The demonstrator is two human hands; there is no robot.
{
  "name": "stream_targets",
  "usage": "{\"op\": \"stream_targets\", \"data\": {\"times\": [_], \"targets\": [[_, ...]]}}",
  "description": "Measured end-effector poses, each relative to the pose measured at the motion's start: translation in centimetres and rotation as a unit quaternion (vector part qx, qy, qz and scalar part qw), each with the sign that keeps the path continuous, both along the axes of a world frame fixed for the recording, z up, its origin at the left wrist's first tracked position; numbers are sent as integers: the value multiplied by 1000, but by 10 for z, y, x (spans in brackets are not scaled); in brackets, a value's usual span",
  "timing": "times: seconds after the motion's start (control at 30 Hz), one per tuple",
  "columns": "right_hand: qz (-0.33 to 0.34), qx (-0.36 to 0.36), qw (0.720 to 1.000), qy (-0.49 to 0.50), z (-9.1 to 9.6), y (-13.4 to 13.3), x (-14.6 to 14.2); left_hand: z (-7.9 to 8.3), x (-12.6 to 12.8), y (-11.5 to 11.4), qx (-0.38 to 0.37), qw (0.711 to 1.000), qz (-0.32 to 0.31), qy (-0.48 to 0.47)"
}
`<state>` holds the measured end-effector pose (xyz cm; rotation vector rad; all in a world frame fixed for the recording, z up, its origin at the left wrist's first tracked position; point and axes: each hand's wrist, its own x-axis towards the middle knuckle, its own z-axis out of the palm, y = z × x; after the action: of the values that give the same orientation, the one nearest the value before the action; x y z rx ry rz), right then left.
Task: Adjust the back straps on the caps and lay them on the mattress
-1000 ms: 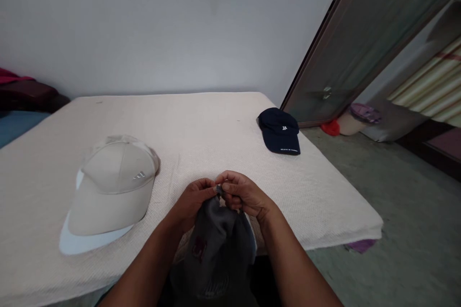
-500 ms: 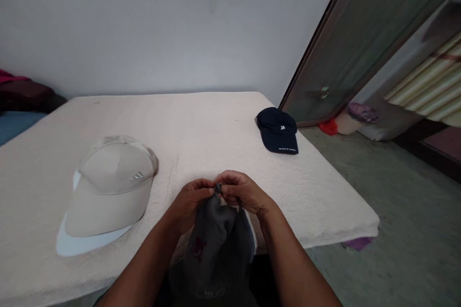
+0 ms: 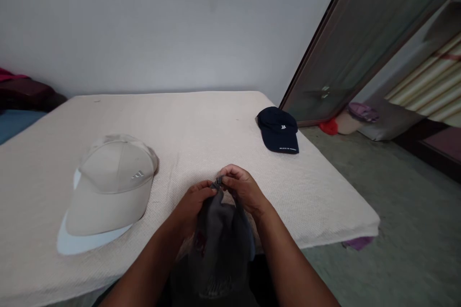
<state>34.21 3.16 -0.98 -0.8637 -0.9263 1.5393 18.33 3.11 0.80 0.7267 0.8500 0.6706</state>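
Note:
A dark grey cap [image 3: 221, 240] with a reddish mark and light stitched lettering hangs between my hands at the near edge of the bed. My left hand [image 3: 192, 204] pinches one end of its back strap. Just across from it, my right hand [image 3: 247, 189] grips the other end, fingers curled, by a small buckle [image 3: 218, 181]. The strap and buckle are partly covered by the fingertips. To the left lies a beige cap [image 3: 113, 187] over a pale blue brim [image 3: 95, 244]. Farther off on the right rests a navy cap [image 3: 277, 129] with white lettering.
A cream cover [image 3: 180, 120] spreads over the bed, which meets a white wall [image 3: 162, 33]. Beyond its right edge are the grey floor [image 3: 396, 201], a dark glass door [image 3: 345, 48] and a striped curtain [image 3: 432, 81]. Dark bags [image 3: 27, 93] sit at the far left.
Both hands have risen slightly with the cap's strap. The right hand has shifted a little away at the buckle, and the grey cap has turned slightly.

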Motion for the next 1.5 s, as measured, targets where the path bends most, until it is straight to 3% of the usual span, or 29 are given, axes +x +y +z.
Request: {"op": "stream_targets", "data": {"times": [0.17,0.53,0.7,0.97,1.17,1.5], "targets": [[-72,13,994,84,4,-1,1,3,1,1,42,998,-1,38],[-62,12,986,151,16,-11,10,1,4,-1,26,998,-31,38],[-54,14,980,189,19,-14,12,6,2,-5,16,996,-89,-6],[-42,5,981,190,17,-11,10,6,4,-8,19,995,-95,-19],[-9,-5,991,131,17,-10,6,2,5,-4,104,992,6,73],[40,-10,994,-104,15,-12,7,-6,4,-4,201,966,19,161]]}}
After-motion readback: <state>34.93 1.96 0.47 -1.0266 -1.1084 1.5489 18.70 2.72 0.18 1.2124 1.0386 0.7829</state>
